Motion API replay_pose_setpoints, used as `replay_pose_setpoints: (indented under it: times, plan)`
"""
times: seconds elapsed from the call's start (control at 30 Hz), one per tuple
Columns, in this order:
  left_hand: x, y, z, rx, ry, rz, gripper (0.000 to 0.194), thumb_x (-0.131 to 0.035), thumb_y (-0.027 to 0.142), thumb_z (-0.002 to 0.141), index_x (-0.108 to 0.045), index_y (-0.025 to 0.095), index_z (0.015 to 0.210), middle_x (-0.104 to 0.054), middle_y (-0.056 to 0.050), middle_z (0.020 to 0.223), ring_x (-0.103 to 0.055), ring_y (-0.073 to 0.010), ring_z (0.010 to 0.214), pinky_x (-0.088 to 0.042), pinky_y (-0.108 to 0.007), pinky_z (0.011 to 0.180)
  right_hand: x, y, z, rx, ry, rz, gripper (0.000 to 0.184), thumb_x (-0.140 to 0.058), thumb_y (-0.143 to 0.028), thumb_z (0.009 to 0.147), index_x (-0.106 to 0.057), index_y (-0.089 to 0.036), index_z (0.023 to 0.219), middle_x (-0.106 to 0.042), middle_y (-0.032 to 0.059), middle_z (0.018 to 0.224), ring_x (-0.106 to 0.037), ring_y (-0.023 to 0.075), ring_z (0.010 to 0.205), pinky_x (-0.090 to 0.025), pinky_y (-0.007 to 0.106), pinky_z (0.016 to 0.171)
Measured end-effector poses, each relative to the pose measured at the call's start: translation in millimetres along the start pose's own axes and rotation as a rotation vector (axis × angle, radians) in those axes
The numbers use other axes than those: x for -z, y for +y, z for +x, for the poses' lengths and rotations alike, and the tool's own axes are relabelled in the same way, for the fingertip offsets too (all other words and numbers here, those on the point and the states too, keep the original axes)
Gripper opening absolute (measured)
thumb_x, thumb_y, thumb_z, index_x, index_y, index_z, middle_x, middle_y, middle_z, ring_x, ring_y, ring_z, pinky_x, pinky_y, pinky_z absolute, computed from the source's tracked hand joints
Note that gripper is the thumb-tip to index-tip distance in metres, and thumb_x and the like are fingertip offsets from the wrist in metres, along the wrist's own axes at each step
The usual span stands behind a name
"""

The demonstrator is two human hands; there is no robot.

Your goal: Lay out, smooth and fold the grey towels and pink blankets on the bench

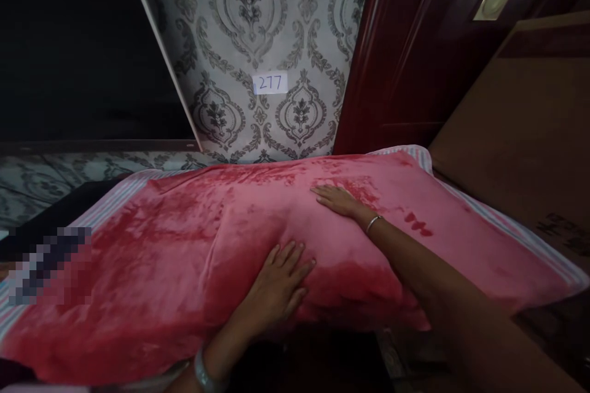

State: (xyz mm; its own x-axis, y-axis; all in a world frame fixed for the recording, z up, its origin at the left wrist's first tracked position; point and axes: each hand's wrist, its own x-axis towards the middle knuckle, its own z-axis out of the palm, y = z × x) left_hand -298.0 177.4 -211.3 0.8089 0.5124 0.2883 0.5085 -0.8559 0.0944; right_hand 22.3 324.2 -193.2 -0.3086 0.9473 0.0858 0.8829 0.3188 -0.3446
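A pink-red plush cloth (258, 209) lies as a smooth, slightly raised layer in the middle of a larger plush cover (170, 258) of the same colour. I cannot tell whether the two are separate pieces. My left hand (279, 285) rests palm down on the near part of the cloth, fingers spread. Further back and to the right, my right hand (338, 199) lies flat on it with fingers stretched out. Neither hand grips anything. Darker brushed marks show in the pile around both hands.
The cover has a striped border (108, 202). Behind it stands a patterned wall with a paper label (270, 82) reading 277. A dark screen (87, 49) is at the left, a dark red door (405, 43) and a large cardboard box (520, 123) at the right.
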Motion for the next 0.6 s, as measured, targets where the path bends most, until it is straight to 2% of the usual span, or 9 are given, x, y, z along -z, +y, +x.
replay_pose_setpoints:
  times: [0.07,0.23,0.4,0.47,0.5,0.6]
  plan:
    - [-1.3,0,-1,0.005,0.001,-0.002,0.064,-0.057,0.030,0.098,-0.039,0.033,0.160,-0.036,-0.007,0.168,-0.031,-0.0297,0.156,-0.028,-0.056,0.127,-7,13,3,-0.053,0.055,0.042,0.057,-0.040,-0.049,0.105,-0.052,-0.022,0.153,-0.047,0.0100,0.159,-0.038,0.0283,0.151,-0.022,0.056,0.127]
    - [-2.0,0,-1,0.013,0.013,-0.016,0.064,-0.056,0.030,0.098,-0.039,0.033,0.160,-0.036,-0.007,0.168,-0.030,-0.0293,0.156,-0.026,-0.056,0.128,-20,21,-2,-0.032,0.125,0.071,0.061,-0.034,-0.052,0.106,-0.049,-0.020,0.155,-0.046,0.0092,0.160,-0.040,0.0258,0.150,-0.022,0.054,0.128]
    - [6.9,3,3,0.030,-0.028,-0.051,0.060,-0.054,0.035,0.101,-0.040,0.032,0.159,-0.035,-0.008,0.168,-0.030,-0.0290,0.157,-0.028,-0.057,0.127,-9,19,0,-0.073,0.090,0.067,0.067,-0.029,-0.060,0.105,-0.042,-0.026,0.160,-0.039,0.0066,0.164,-0.033,0.0288,0.154,-0.022,0.058,0.127]
    - [14.3,3,3,0.041,-0.061,-0.069,0.060,-0.054,0.037,0.101,-0.040,0.032,0.159,-0.039,-0.009,0.166,-0.033,-0.0288,0.155,-0.029,-0.057,0.127,-4,6,3,-0.079,0.057,0.045,0.071,-0.025,-0.065,0.103,-0.036,-0.030,0.163,-0.031,0.0043,0.168,-0.024,0.0315,0.157,-0.019,0.062,0.127]
    - [18.7,2,2,0.054,-0.067,-0.072,0.059,-0.053,0.037,0.102,-0.040,0.031,0.159,-0.041,-0.009,0.165,-0.034,-0.0288,0.155,-0.028,-0.057,0.127,-4,-5,4,-0.035,0.051,0.031,0.071,-0.023,-0.067,0.103,-0.034,-0.031,0.164,-0.027,0.0028,0.169,-0.020,0.0316,0.158,-0.016,0.062,0.128]
    - [33.3,-3,-3,0.115,-0.063,-0.065,0.055,-0.048,0.035,0.104,-0.042,0.029,0.158,-0.051,-0.009,0.158,-0.039,-0.0290,0.152,-0.023,-0.060,0.128,-12,-52,8,0.246,0.064,-0.020,0.071,-0.017,-0.069,0.103,-0.034,-0.036,0.164,-0.016,-0.0023,0.172,-0.009,0.0286,0.160,-0.007,0.057,0.130]
